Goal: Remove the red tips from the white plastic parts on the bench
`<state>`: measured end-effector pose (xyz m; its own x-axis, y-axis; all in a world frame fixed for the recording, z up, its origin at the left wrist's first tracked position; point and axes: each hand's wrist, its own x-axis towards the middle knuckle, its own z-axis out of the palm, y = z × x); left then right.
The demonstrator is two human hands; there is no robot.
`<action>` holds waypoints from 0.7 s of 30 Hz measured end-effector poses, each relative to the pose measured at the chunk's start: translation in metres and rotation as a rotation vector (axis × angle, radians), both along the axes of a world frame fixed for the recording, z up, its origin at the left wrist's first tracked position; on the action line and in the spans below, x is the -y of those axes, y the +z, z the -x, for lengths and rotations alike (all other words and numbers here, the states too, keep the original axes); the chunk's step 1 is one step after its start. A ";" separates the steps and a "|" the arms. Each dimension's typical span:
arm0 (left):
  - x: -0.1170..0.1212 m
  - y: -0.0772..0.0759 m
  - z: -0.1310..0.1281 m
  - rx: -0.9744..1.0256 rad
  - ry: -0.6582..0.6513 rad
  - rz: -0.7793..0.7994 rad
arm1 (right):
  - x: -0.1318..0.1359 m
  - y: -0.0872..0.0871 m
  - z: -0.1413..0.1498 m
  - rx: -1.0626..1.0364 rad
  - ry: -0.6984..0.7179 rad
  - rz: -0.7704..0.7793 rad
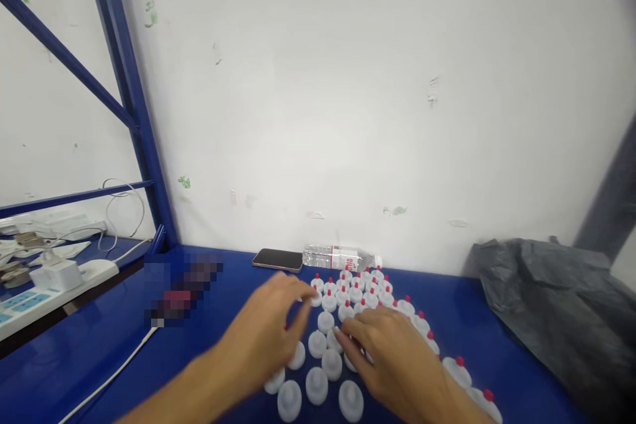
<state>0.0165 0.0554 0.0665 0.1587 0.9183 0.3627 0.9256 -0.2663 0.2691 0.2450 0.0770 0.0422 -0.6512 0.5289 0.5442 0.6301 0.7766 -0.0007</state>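
Many translucent white, dome-shaped nozzle caps stand on the blue table, several of them with small red tips. My left hand [273, 318] is over the left side of the group, its thumb and forefinger curved with a gap between them. Its fingertips are beside a red-tipped cap [328, 301] in the back rows. My right hand [387, 344] has its thumb and fingers together at the top of a white nozzle cap [334, 340], partly hiding it. Nearer to me stand caps without red tips, such as a front cap [351, 401].
Behind the caps lie a water bottle [342, 258] on its side and a phone [277, 260]. At right is a dark grey plastic bag [546, 305]. A white cable [109, 377] crosses the left side of the blue table [218, 291]; a power strip [30, 305] is farther left.
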 end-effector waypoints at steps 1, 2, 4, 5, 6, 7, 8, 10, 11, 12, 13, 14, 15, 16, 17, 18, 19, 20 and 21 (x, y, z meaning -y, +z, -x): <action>-0.008 0.003 0.005 0.001 -0.015 0.003 | 0.000 0.000 0.000 -0.006 0.004 -0.009; -0.017 0.005 0.011 0.003 -0.007 0.000 | -0.001 0.001 0.000 -0.015 0.007 -0.016; -0.037 0.001 0.022 -0.004 -0.017 0.031 | -0.001 0.000 -0.001 -0.035 0.011 -0.031; -0.047 -0.003 0.027 -0.012 -0.029 0.048 | -0.002 -0.001 -0.001 -0.049 0.013 -0.044; -0.055 -0.009 0.030 -0.018 -0.039 0.063 | -0.002 -0.002 -0.001 -0.063 0.019 -0.060; -0.062 -0.015 0.032 -0.022 -0.046 0.073 | -0.002 -0.002 -0.001 -0.076 0.026 -0.073; -0.067 -0.021 0.033 -0.021 -0.055 0.081 | -0.003 -0.003 -0.001 -0.089 0.032 -0.084; -0.072 -0.028 0.031 0.005 -0.063 0.082 | -0.003 -0.003 0.000 -0.104 0.043 -0.098; -0.071 -0.028 0.030 0.031 -0.061 0.073 | -0.003 -0.003 0.000 -0.107 0.045 -0.100; -0.069 -0.027 0.028 0.066 -0.057 0.056 | -0.003 -0.003 0.001 -0.119 0.041 -0.105; -0.065 -0.025 0.026 0.106 -0.054 0.034 | -0.003 -0.003 0.001 -0.138 0.033 -0.112; -0.060 -0.022 0.023 0.151 -0.053 0.009 | -0.002 -0.003 0.002 -0.161 0.021 -0.121; -0.055 -0.019 0.020 0.198 -0.057 -0.014 | -0.002 -0.003 0.004 -0.189 0.003 -0.130; -0.049 -0.016 0.016 0.248 -0.069 -0.028 | -0.002 -0.004 0.005 -0.217 -0.020 -0.139; -0.043 -0.015 0.012 0.300 -0.082 -0.032 | -0.002 -0.005 0.007 -0.239 -0.048 -0.144; -0.037 -0.014 0.009 0.351 -0.096 -0.031 | -0.002 -0.007 0.009 -0.254 -0.077 -0.148; -0.031 -0.016 0.005 0.400 -0.116 -0.016 | -0.002 -0.009 0.011 -0.261 -0.101 -0.144; -0.027 -0.018 0.002 0.443 -0.140 0.008 | -0.003 -0.012 0.014 -0.262 -0.114 -0.138; -0.023 -0.022 -0.001 0.487 -0.165 0.036 | -0.004 -0.015 0.016 -0.258 -0.114 -0.128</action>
<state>0.0174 0.0782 0.0444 0.1232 0.9087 0.3990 0.6368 -0.3807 0.6705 0.2286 0.0810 0.0275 -0.4234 0.5070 0.7508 0.7046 0.7052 -0.0789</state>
